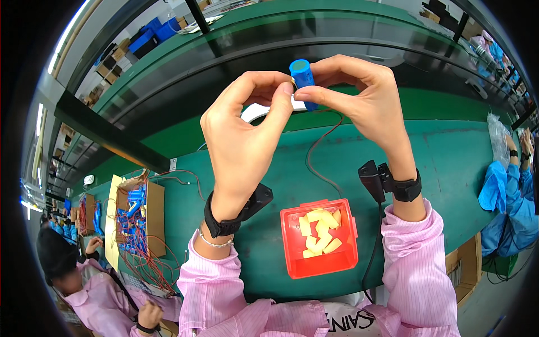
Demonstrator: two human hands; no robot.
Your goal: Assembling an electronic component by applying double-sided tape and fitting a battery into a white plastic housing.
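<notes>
Blue cylinder, pinched in right hand; left hand at its side, hold unclear. Behind grip, partly hidden: white curved object. Below: red tray, yellow pieces. Farther left: open carton.

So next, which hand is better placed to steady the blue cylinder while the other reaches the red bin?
Probably the right hand: its thumb and fingers grip the blue cylinder, while the left hand pinches at its side.
</notes>
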